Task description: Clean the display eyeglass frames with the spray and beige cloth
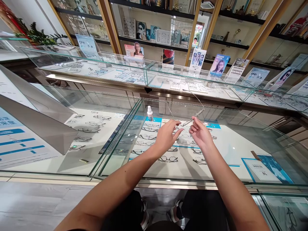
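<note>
Right hand [198, 129] holds glasses [198, 114]; bottle label [150, 117] unreadable

one w-shaped mark is readable, on the white card [261, 170] inside the glass case at four o'clock. printing on the large folded sign [21, 141] at eight o'clock is cut off and unclear. lettering on the bottle [149, 114] near centre and on the blue-pink display card [219, 65] at one o'clock: too small.
</note>
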`<act>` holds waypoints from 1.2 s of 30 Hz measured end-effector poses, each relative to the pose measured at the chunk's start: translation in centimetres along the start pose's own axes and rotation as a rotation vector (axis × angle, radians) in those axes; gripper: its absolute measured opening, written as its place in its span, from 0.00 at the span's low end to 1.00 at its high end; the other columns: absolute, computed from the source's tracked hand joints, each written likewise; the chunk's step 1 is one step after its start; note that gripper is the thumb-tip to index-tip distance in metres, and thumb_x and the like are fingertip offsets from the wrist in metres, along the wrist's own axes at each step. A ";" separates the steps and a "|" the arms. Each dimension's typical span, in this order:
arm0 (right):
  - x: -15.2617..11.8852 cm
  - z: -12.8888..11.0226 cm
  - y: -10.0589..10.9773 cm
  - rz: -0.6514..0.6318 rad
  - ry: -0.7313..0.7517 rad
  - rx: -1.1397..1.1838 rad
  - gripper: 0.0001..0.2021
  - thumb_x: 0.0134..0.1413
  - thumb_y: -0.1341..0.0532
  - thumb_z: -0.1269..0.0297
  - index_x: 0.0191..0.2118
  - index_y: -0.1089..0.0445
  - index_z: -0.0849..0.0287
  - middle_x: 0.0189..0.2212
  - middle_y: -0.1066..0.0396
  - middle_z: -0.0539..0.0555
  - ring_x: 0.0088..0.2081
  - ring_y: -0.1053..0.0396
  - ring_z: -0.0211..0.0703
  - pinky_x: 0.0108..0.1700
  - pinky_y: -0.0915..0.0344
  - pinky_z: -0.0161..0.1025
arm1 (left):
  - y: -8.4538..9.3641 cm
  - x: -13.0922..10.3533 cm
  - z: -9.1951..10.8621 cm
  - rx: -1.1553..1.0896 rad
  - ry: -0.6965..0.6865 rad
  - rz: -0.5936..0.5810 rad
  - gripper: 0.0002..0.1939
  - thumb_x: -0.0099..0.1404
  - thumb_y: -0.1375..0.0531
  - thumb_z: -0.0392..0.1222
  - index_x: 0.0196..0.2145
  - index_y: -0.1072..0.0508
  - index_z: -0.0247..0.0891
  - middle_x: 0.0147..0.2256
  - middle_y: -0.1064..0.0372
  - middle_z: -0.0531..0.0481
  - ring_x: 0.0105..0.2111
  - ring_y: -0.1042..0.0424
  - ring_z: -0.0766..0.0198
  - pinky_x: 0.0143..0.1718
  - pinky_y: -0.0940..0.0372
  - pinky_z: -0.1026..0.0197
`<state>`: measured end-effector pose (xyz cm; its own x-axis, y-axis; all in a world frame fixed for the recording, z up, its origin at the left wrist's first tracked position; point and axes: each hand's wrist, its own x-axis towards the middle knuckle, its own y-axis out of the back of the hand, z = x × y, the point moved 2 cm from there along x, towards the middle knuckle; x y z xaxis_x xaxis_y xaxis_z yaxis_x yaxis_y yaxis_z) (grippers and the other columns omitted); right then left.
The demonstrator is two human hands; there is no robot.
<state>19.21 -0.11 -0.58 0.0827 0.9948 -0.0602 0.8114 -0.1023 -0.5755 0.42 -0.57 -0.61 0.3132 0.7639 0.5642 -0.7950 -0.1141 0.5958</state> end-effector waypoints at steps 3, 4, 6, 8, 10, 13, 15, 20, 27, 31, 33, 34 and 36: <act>-0.2 0.1 -0.4 -0.046 -0.041 0.017 0.18 0.45 0.23 0.54 0.41 0.22 0.53 0.21 0.54 0.40 0.21 0.54 0.31 0.24 0.46 0.33 | 0.2 0.3 -0.5 -0.003 -0.026 0.042 0.13 0.76 0.44 0.48 0.51 0.26 0.42 0.46 0.24 0.46 0.38 0.26 0.62 0.43 0.34 0.59; -0.3 0.1 -0.5 -0.058 -0.053 0.025 0.18 0.45 0.22 0.54 0.41 0.22 0.53 0.21 0.54 0.40 0.21 0.53 0.31 0.24 0.46 0.32 | 0.2 0.4 -0.7 -0.003 -0.033 0.065 0.12 0.76 0.45 0.46 0.50 0.25 0.42 0.46 0.24 0.47 0.38 0.26 0.63 0.42 0.34 0.59; -0.4 0.1 -0.7 -0.069 -0.068 0.045 0.18 0.45 0.22 0.55 0.41 0.23 0.53 0.21 0.53 0.40 0.21 0.52 0.31 0.24 0.45 0.32 | 0.3 0.6 -1.1 -0.001 -0.053 0.109 0.11 0.76 0.45 0.45 0.48 0.23 0.42 0.44 0.23 0.47 0.38 0.25 0.63 0.41 0.33 0.60; -0.5 0.2 -0.8 -0.066 -0.076 0.064 0.18 0.46 0.23 0.56 0.42 0.23 0.54 0.21 0.53 0.40 0.21 0.52 0.31 0.24 0.45 0.32 | 0.3 0.7 -1.4 0.001 -0.083 0.131 0.11 0.76 0.44 0.45 0.47 0.23 0.42 0.43 0.22 0.48 0.39 0.25 0.63 0.41 0.33 0.60; -0.5 0.2 -0.8 -0.061 -0.078 0.074 0.18 0.46 0.23 0.56 0.42 0.23 0.54 0.21 0.53 0.40 0.21 0.52 0.31 0.24 0.46 0.31 | 0.3 0.8 -1.5 0.003 -0.123 0.139 0.11 0.76 0.43 0.46 0.47 0.22 0.42 0.42 0.20 0.48 0.40 0.24 0.62 0.41 0.32 0.60; -0.6 0.1 -0.9 -0.062 -0.073 0.073 0.17 0.47 0.23 0.56 0.43 0.22 0.53 0.22 0.53 0.40 0.22 0.53 0.30 0.24 0.46 0.31 | 0.4 0.9 -1.6 0.005 -0.168 0.162 0.10 0.75 0.41 0.46 0.45 0.21 0.42 0.39 0.19 0.49 0.40 0.22 0.62 0.42 0.31 0.59; -0.7 -0.1 -1.0 -0.076 -0.067 0.068 0.18 0.48 0.23 0.56 0.44 0.22 0.54 0.22 0.53 0.40 0.22 0.53 0.30 0.24 0.45 0.30 | 0.5 0.9 -1.6 0.000 -0.186 0.191 0.10 0.75 0.41 0.45 0.44 0.20 0.42 0.38 0.19 0.49 0.40 0.22 0.62 0.41 0.31 0.60; -1.1 -0.3 -1.3 -0.124 -0.010 0.013 0.18 0.50 0.25 0.56 0.47 0.21 0.52 0.24 0.50 0.42 0.25 0.50 0.32 0.27 0.44 0.31 | 1.1 1.0 -1.4 -0.030 -0.163 0.280 0.11 0.74 0.40 0.46 0.43 0.18 0.42 0.38 0.18 0.48 0.37 0.21 0.63 0.39 0.29 0.61; -0.6 -1.4 0.3 0.212 0.420 -0.390 0.09 0.54 0.32 0.56 0.36 0.22 0.56 0.26 0.37 0.46 0.27 0.46 0.35 0.31 0.46 0.36 | 2.5 1.5 -1.5 -0.177 0.007 0.305 0.11 0.71 0.37 0.48 0.41 0.16 0.42 0.36 0.17 0.49 0.31 0.22 0.65 0.37 0.28 0.61; -0.6 -2.3 0.9 0.316 0.543 -0.556 0.12 0.58 0.36 0.57 0.45 0.21 0.55 0.29 0.34 0.48 0.31 0.39 0.39 0.35 0.40 0.38 | 3.2 1.8 -1.8 -0.316 0.106 0.314 0.11 0.69 0.36 0.48 0.39 0.16 0.41 0.33 0.18 0.50 0.33 0.20 0.62 0.38 0.26 0.59; -0.7 -2.5 0.9 0.285 0.533 -0.596 0.16 0.59 0.37 0.56 0.49 0.21 0.54 0.34 0.29 0.51 0.34 0.35 0.41 0.38 0.37 0.39 | 3.5 1.9 -1.9 -0.355 0.126 0.320 0.11 0.68 0.35 0.49 0.39 0.16 0.41 0.33 0.18 0.50 0.34 0.20 0.62 0.39 0.26 0.59; -0.8 -2.5 0.8 0.266 0.534 -0.620 0.17 0.60 0.37 0.54 0.50 0.21 0.54 0.36 0.26 0.52 0.36 0.33 0.42 0.39 0.35 0.40 | 3.6 2.0 -2.0 -0.368 0.130 0.326 0.11 0.68 0.35 0.49 0.39 0.16 0.41 0.33 0.18 0.50 0.34 0.20 0.62 0.39 0.25 0.59; -1.0 -2.5 0.5 0.229 0.560 -0.670 0.18 0.61 0.37 0.53 0.51 0.21 0.55 0.38 0.24 0.55 0.38 0.30 0.45 0.41 0.33 0.42 | 3.8 2.1 -2.2 -0.390 0.134 0.337 0.11 0.68 0.35 0.49 0.39 0.16 0.41 0.32 0.18 0.50 0.33 0.20 0.62 0.40 0.25 0.59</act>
<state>20.96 -1.18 1.23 0.4114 0.8231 0.3916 0.8929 -0.4503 0.0084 -3.09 1.96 1.62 -0.0420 0.8030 0.5945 -0.9822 -0.1424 0.1229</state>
